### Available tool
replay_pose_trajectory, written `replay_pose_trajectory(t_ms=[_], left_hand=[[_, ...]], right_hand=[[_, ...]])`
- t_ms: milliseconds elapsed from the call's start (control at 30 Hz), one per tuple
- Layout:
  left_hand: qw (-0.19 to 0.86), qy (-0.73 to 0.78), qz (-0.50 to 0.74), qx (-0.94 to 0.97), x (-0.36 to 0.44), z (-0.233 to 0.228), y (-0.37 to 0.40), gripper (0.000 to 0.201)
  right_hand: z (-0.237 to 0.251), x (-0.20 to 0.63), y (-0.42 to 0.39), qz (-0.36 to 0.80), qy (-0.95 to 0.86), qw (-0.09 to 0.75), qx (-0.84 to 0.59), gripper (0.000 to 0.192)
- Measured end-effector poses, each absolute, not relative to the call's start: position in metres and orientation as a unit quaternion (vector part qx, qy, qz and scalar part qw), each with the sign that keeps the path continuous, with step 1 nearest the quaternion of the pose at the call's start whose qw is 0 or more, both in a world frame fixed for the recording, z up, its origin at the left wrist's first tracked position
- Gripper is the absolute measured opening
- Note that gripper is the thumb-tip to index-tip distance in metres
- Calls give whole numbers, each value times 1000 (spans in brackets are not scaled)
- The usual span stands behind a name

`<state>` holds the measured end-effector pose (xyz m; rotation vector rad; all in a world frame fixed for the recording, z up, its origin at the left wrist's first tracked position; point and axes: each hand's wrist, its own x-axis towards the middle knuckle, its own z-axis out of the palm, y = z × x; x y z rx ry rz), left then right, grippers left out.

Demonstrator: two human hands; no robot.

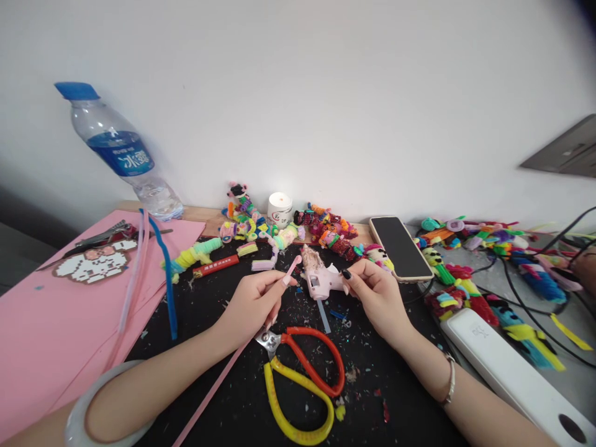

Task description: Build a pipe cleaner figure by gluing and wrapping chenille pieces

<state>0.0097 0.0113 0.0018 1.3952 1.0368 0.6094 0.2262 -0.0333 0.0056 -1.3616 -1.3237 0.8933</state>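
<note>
My left hand [259, 298] is closed around a long pink pipe cleaner [212, 397], whose top end curls over just above the thumb. My right hand [375, 295] pinches the handle end of a small pale pink glue gun [319, 279]. Brown residue covers the gun's nozzle end, and a clear glue stick [324, 316] pokes out of its back. Below my hands lie scissors [305, 385] with one red and one yellow handle; my left hand partly hides their blades.
A black mat [233, 391] bears scraps. Pipe-cleaner figures [328, 226], a white cup [280, 208] and a phone [401, 248] line the back. A bottle [121, 149] leans on the wall at left, behind pink sheets [28, 323]. Cables and a white device [516, 372] lie right.
</note>
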Motion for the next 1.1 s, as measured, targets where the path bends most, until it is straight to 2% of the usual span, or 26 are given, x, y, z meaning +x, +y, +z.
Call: replay_pose_trajectory(t_ms=[700,833,1100], left_hand=[[609,443,265,603,10,0,11,29],[614,445,261,598,10,0,11,29],[611,446,260,600,9,1,11,31]], right_hand=[[3,223,-36,288,-555,492,-606,8],[4,225,-35,226,-583,485,-612,14],[7,228,-34,203,-588,448,-642,18]])
